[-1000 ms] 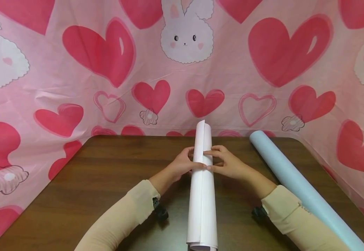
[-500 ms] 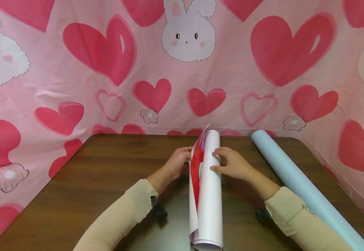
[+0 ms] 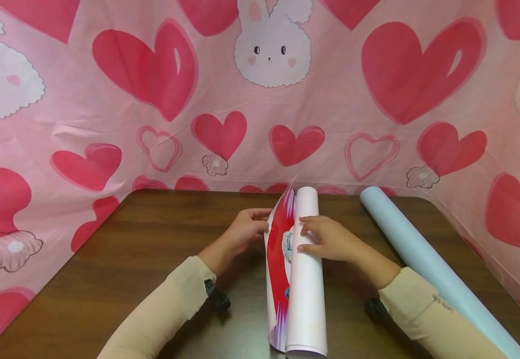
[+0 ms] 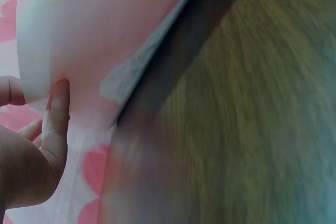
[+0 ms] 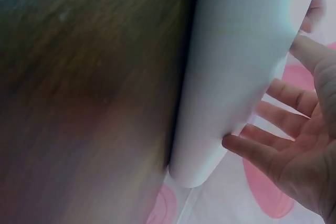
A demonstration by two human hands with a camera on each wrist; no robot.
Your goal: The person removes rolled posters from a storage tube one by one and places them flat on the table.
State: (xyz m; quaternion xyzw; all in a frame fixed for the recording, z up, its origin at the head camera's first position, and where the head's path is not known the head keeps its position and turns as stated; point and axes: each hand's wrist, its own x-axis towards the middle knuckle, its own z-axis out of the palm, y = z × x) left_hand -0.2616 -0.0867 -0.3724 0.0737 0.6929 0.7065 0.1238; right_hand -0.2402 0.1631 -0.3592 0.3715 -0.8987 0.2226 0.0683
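A rolled poster (image 3: 306,279), white outside, stands partly unrolled lengthwise on the table. Its loose left flap shows a red and purple printed inner side (image 3: 277,249). My left hand (image 3: 247,230) pinches the flap's left edge, thumb on one face and fingers on the other in the left wrist view, where the sheet (image 4: 105,30) bows above the tabletop. With fairly straight, spread fingers, my right hand (image 3: 333,240) touches the top of the roll. The right wrist view has those fingertips (image 5: 233,141) against the white roll (image 5: 236,66); its printed side is hidden there.
A long light-blue roll (image 3: 434,264) lies diagonally along the right side of the brown wooden table (image 3: 152,239), beside and partly behind the right forearm. Pink cloth (image 3: 224,60) with hearts and rabbits hangs behind and at both sides.
The poster's flap has opened to the left, exposing the red print. My left hand has moved left with the edge, while the roll and right hand have shifted slightly right.
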